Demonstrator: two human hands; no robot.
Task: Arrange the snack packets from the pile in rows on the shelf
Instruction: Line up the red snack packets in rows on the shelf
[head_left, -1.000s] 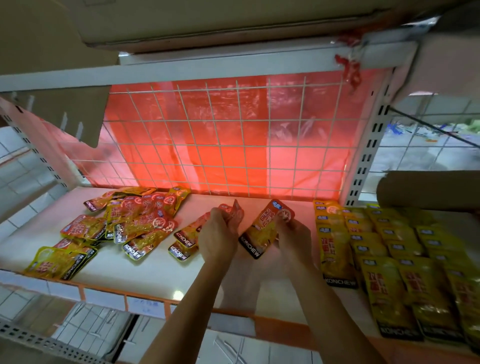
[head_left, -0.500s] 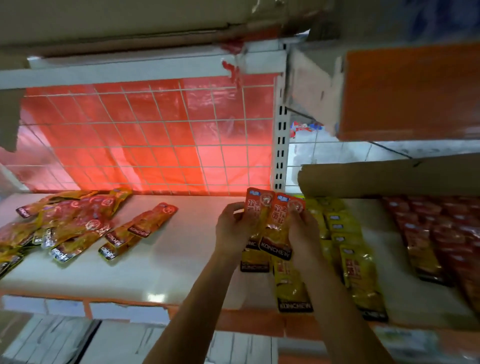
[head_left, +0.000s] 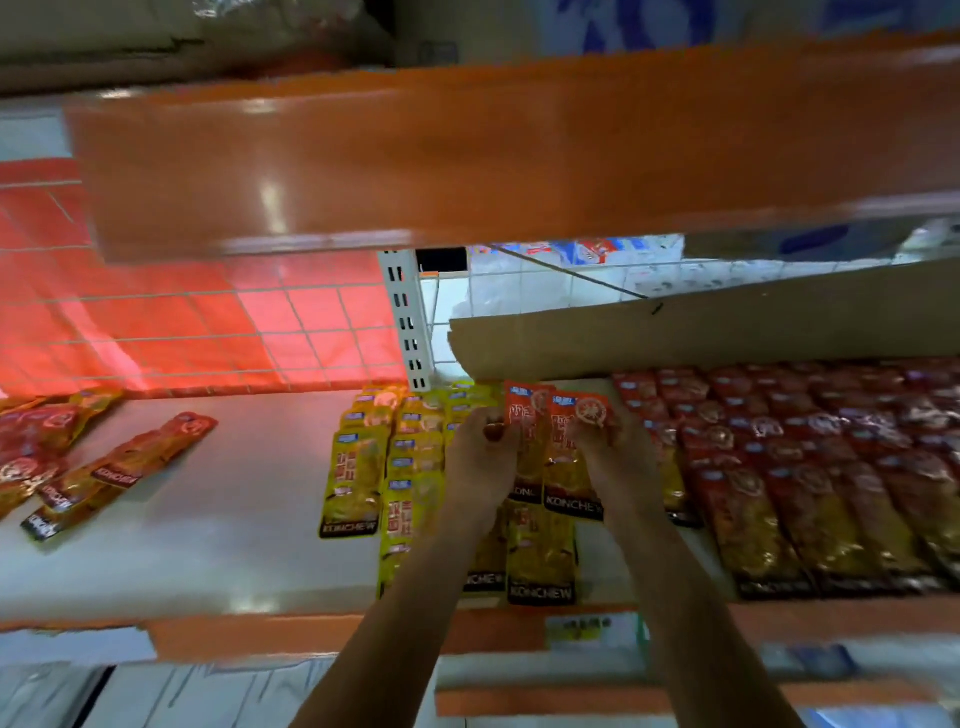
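Left of frame: the unsorted pile (head_left: 78, 467) lies on the shelf (head_left: 234, 545). Centre: yellow rows (head_left: 358, 467) are laid; the left hand (head_left: 480, 462) and right hand (head_left: 610, 452) pinch two red packets (head_left: 563, 457) above them. Right: red rows (head_left: 805, 478) look largely complete.

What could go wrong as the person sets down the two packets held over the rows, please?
1. The left hand and right hand pinch two overlapping red-topped packets near their tops; releasing one may let the other slip.
2. They hang over the yellow rows, beside the red rows; set down there, they could mix kinds or nudge neat packets askew.
3. The cardboard sheet overhangs the rows' back and might snag a packet.
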